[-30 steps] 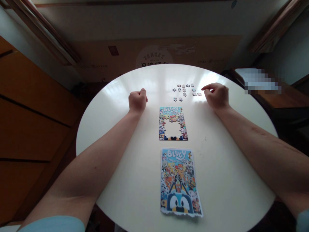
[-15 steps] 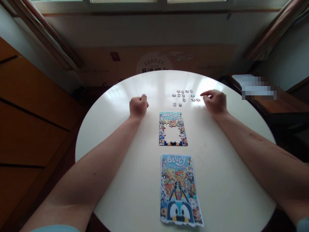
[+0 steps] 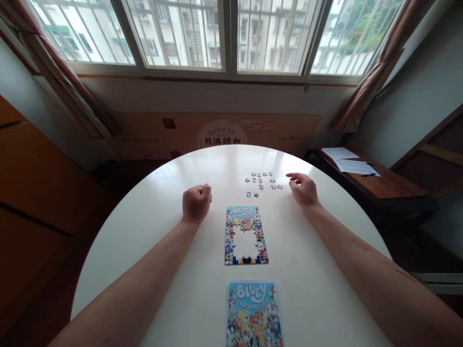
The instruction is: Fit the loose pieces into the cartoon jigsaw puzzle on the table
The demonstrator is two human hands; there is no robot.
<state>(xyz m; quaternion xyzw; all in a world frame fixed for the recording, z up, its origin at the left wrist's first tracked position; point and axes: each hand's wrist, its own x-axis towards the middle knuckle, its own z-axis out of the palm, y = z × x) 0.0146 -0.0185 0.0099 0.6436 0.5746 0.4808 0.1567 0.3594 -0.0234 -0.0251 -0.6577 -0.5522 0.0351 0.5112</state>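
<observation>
Bright windows (image 3: 177,33) throw glare across the table (image 3: 148,212).

Puzzle (image 3: 229,243) laid on table (image 3: 311,274) between sheet (image 3: 254,315) and loose pieces (image 3: 260,181)
The sheet is set before the puzzle; behind the puzzle, the loose pieces are flanked by the left hand (image 3: 196,203) and, more closely, by the right hand (image 3: 303,189).

Puzzle (image 3: 246,222): is lying flat mid-scene, its blue "BLUEY" title running along the far edge; colourful joined pieces are framing a large gap in its middle
Loose pieces (image 3: 260,180): are lying scattered beyond the puzzle, trailing toward the right; their prints are showing too small to read
Picture sheet (image 3: 254,315): is lying nearest, apart from the puzzle, showing the same title above crowded cartoon characters; its near part is running out of view
</observation>
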